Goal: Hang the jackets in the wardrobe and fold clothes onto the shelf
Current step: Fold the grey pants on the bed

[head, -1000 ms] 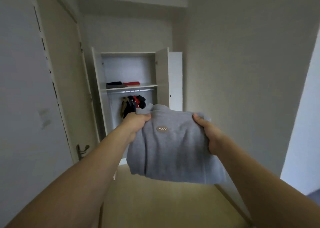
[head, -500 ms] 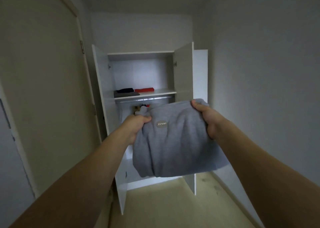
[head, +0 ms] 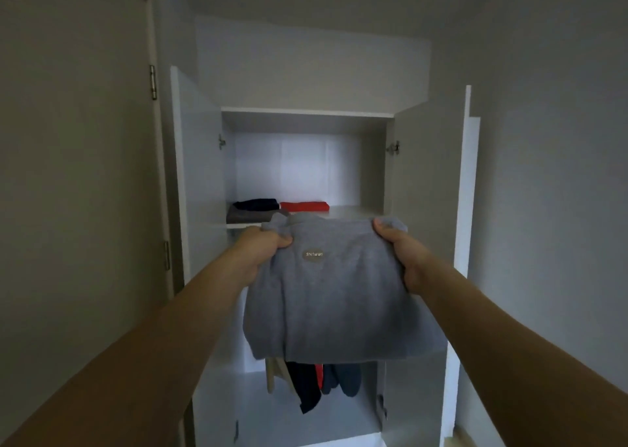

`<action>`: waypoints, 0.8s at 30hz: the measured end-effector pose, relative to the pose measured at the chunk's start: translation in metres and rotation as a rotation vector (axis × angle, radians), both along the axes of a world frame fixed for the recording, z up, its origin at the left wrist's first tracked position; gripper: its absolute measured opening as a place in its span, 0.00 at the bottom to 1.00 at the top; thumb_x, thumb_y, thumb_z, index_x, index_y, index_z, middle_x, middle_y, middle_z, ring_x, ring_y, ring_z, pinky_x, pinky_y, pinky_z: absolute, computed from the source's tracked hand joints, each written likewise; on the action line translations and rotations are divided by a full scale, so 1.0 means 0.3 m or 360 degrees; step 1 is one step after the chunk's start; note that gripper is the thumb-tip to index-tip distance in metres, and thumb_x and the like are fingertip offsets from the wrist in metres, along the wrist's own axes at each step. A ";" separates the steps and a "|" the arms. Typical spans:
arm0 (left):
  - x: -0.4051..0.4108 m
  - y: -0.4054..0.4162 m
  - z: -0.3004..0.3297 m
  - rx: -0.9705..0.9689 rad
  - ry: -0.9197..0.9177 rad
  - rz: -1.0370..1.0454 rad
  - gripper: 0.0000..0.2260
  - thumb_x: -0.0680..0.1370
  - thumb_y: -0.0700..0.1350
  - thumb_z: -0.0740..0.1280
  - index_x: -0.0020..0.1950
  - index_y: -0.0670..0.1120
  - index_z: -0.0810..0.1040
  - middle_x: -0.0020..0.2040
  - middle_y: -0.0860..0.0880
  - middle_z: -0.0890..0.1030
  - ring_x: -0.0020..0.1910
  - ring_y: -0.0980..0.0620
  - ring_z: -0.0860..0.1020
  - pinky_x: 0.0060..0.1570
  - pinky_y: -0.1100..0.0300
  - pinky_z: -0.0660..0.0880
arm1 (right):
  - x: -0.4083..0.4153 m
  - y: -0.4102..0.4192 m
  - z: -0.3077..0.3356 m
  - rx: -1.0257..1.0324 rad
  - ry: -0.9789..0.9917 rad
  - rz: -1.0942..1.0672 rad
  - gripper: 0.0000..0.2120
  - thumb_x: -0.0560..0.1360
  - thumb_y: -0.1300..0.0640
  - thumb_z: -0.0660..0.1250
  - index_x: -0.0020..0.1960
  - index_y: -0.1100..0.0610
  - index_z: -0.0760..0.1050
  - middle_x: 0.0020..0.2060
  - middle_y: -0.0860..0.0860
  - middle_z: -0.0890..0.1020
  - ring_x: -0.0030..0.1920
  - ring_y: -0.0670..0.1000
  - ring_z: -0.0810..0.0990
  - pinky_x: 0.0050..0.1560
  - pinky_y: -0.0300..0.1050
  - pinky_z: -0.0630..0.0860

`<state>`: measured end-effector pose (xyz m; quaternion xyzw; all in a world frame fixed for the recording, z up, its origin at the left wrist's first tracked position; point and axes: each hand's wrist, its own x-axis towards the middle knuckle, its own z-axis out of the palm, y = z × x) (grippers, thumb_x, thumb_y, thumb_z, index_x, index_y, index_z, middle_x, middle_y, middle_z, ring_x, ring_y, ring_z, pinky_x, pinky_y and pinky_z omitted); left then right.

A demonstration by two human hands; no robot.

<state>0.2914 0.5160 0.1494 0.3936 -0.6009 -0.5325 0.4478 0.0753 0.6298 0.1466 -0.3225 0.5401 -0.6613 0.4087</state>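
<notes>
Still folded, grey sweater (head: 336, 297) between both hands

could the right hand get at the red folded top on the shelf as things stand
Probably not yet. The right hand grips the folded grey sweater, as does the left hand, so it isn't free. The path to the red top looks open, with both wardrobe doors swung wide.

We're looking down a dim, narrow space with plain pale walls (head: 560, 174) on both sides. On our left stands a beige door (head: 74, 174), its metal hinge (head: 153, 82) catching a little light. Low at the right edge, a sliver of light wooden floor (head: 475, 438) shows. Overhead, a soffit (head: 306, 59) juts from the back wall.
</notes>
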 end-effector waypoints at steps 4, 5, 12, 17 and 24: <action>-0.129 -0.389 0.033 -0.0015 -0.0051 -0.0011 0.16 0.74 0.39 0.73 0.61 0.36 0.79 0.49 0.42 0.83 0.44 0.46 0.82 0.35 0.59 0.78 | -0.126 -0.377 0.029 -0.0013 0.0058 -0.0070 0.21 0.71 0.44 0.73 0.54 0.59 0.79 0.44 0.54 0.86 0.42 0.52 0.85 0.31 0.40 0.77; -0.174 -0.477 0.035 -0.0008 -0.0064 -0.0014 0.16 0.74 0.39 0.73 0.61 0.36 0.79 0.48 0.43 0.83 0.43 0.47 0.82 0.32 0.60 0.77 | -0.167 -0.465 0.027 -0.0035 0.0065 -0.0108 0.22 0.70 0.44 0.74 0.56 0.59 0.79 0.48 0.55 0.85 0.45 0.52 0.85 0.33 0.41 0.78; -0.548 -1.059 -0.011 0.0030 -0.0117 -0.0021 0.20 0.75 0.38 0.72 0.65 0.35 0.75 0.54 0.42 0.81 0.47 0.47 0.80 0.45 0.56 0.79 | -0.546 -1.094 -0.036 -0.0110 0.0199 -0.0259 0.18 0.74 0.47 0.71 0.58 0.57 0.79 0.54 0.57 0.82 0.47 0.52 0.82 0.38 0.40 0.76; -0.808 -1.522 0.083 -0.0070 -0.0141 0.0092 0.23 0.76 0.40 0.72 0.68 0.35 0.72 0.63 0.40 0.78 0.51 0.46 0.79 0.47 0.56 0.77 | -0.821 -1.600 0.037 -0.0104 0.0210 -0.0214 0.28 0.73 0.45 0.72 0.67 0.58 0.73 0.60 0.57 0.79 0.54 0.54 0.80 0.49 0.44 0.77; -1.113 -2.088 0.295 -0.0180 -0.0356 0.0187 0.26 0.82 0.42 0.63 0.77 0.38 0.59 0.75 0.40 0.65 0.71 0.40 0.67 0.69 0.50 0.66 | -1.118 -2.216 0.270 -0.0161 0.0388 -0.0224 0.24 0.71 0.46 0.75 0.57 0.61 0.74 0.51 0.55 0.81 0.42 0.52 0.81 0.40 0.46 0.80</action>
